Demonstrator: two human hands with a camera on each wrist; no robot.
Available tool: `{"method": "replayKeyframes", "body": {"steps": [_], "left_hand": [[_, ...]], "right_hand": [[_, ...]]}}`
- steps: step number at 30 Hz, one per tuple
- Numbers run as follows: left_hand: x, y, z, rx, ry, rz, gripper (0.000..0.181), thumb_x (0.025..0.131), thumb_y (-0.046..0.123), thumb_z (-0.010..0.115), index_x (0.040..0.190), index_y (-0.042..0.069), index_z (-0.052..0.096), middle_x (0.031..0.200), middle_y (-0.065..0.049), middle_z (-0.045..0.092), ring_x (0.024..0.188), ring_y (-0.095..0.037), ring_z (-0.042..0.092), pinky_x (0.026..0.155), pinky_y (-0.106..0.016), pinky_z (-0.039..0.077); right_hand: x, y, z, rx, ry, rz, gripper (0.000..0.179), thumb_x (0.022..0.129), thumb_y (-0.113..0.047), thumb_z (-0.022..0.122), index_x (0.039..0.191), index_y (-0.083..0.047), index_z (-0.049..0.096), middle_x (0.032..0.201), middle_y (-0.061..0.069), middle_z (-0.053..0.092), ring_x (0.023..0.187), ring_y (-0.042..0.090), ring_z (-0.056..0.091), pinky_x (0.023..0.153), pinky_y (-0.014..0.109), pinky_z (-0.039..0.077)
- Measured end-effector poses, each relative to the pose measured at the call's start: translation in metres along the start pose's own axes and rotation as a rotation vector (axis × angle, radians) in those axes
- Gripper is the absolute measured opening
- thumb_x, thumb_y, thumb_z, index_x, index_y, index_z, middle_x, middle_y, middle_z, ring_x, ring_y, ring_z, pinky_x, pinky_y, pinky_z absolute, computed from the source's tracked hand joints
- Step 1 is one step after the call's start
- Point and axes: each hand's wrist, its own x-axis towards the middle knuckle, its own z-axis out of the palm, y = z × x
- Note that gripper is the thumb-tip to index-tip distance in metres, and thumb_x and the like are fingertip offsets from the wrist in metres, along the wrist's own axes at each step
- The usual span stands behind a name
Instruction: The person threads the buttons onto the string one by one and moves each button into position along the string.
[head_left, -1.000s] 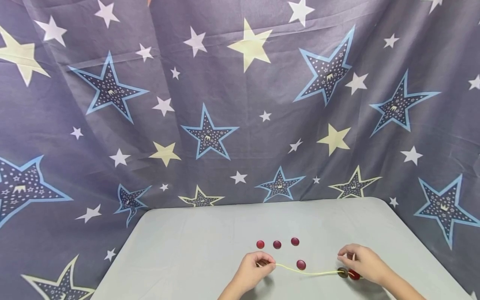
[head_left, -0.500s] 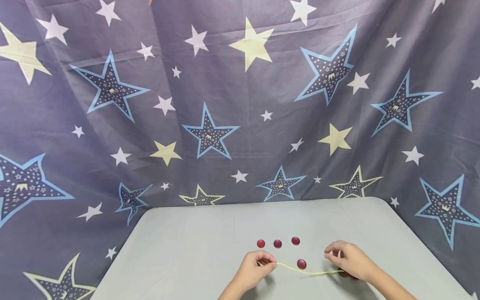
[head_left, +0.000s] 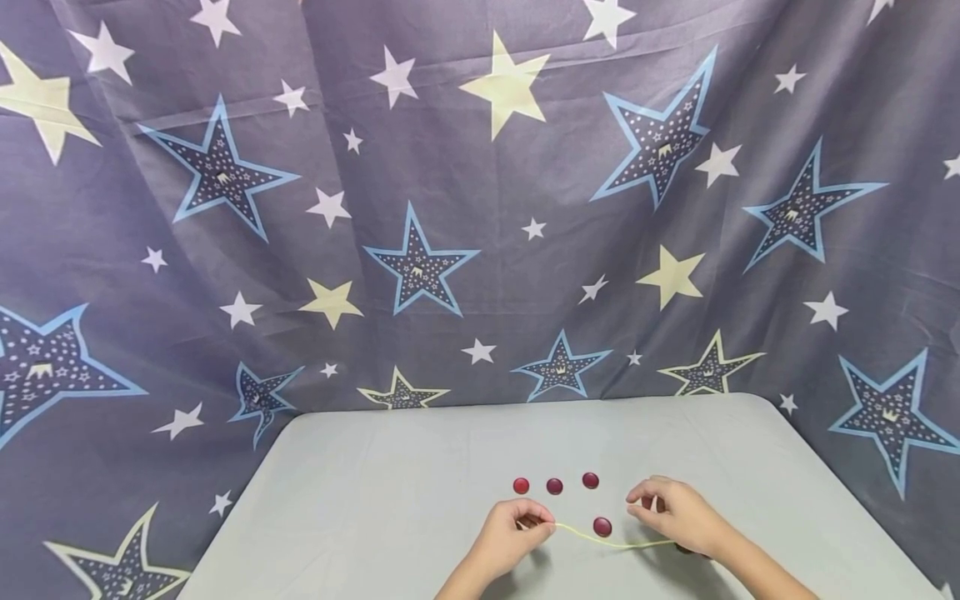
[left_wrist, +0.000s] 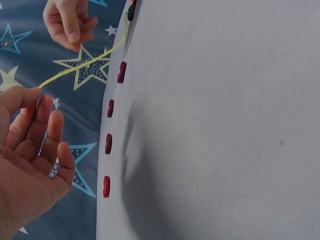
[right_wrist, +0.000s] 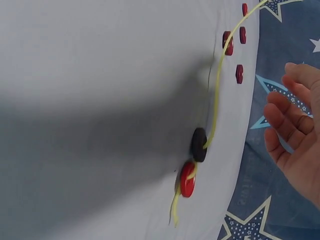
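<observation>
Left hand (head_left: 510,537) pinches yellow cord (right_wrist: 216,100); right hand (head_left: 681,515) relaxed, seemingly empty, near maroon disc (head_left: 602,527).

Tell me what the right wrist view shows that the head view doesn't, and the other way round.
Only the right wrist view shows the tail end of the yellow cord, past the threaded red disc. Only the head view shows the left hand, pinching the cord. Both share the right hand, the cord, four loose reddish discs and the table.
</observation>
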Motion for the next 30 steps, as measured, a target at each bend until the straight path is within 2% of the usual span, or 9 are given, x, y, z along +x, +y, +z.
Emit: {"method": "replayKeyframes", "body": {"steps": [3, 11, 12, 15, 22, 30], "left_hand": [[0.001, 0.0, 0.0, 0.0, -0.001, 0.002, 0.007, 0.08, 0.004, 0.067, 0.081, -0.003, 0.067, 0.076, -0.02, 0.066, 0.061, 0.0, 0.05, 0.058, -0.015, 0.042], [0.004, -0.008, 0.003, 0.015, 0.001, 0.008, 0.006, 0.08, 0.003, 0.067, 0.082, -0.002, 0.067, 0.076, -0.019, 0.067, 0.061, 0.001, 0.05, 0.057, -0.014, 0.042], [0.003, -0.004, 0.002, 0.011, 0.0, 0.011, 0.006, 0.08, 0.003, 0.067, 0.082, -0.003, 0.067, 0.076, -0.02, 0.066, 0.061, 0.001, 0.049, 0.057, -0.014, 0.042], [0.002, -0.003, 0.002, 0.009, -0.001, 0.004, 0.006, 0.08, 0.003, 0.066, 0.082, -0.003, 0.067, 0.077, -0.02, 0.066, 0.061, 0.001, 0.049, 0.057, -0.014, 0.042], [0.006, -0.013, 0.005, 0.016, -0.003, -0.014, 0.006, 0.081, 0.004, 0.066, 0.082, -0.002, 0.067, 0.077, -0.02, 0.066, 0.06, 0.0, 0.048, 0.056, -0.014, 0.041], [0.01, -0.026, 0.007, 0.025, 0.005, -0.016, 0.006, 0.081, 0.004, 0.067, 0.082, -0.001, 0.068, 0.076, -0.019, 0.066, 0.059, 0.001, 0.048, 0.056, -0.014, 0.041]], "right_hand": [[0.002, -0.001, 0.004, 0.009, 0.016, -0.017, 0.006, 0.084, -0.019, 0.067, 0.085, -0.014, 0.067, 0.072, -0.016, 0.053, 0.061, -0.006, 0.043, 0.055, 0.018, 0.04], [0.008, -0.008, 0.009, 0.024, -0.003, -0.053, 0.006, 0.084, -0.02, 0.067, 0.085, -0.015, 0.066, 0.074, -0.015, 0.056, 0.062, -0.007, 0.044, 0.055, 0.018, 0.041], [0.008, -0.009, 0.01, 0.027, -0.003, -0.058, 0.006, 0.084, -0.02, 0.067, 0.085, -0.014, 0.066, 0.074, -0.015, 0.056, 0.062, -0.007, 0.044, 0.055, 0.018, 0.041], [0.01, -0.012, 0.012, 0.039, 0.001, -0.075, 0.005, 0.084, -0.019, 0.068, 0.085, -0.014, 0.066, 0.075, -0.015, 0.057, 0.063, -0.007, 0.045, 0.055, 0.018, 0.041], [0.012, -0.018, 0.016, 0.087, 0.01, -0.109, 0.006, 0.084, -0.016, 0.067, 0.086, -0.01, 0.067, 0.076, -0.012, 0.059, 0.065, -0.006, 0.047, 0.055, 0.018, 0.042], [0.015, -0.024, 0.022, 0.169, -0.046, -0.071, 0.007, 0.084, -0.016, 0.067, 0.088, -0.01, 0.067, 0.079, -0.01, 0.06, 0.067, -0.003, 0.05, 0.057, 0.019, 0.044]]}}
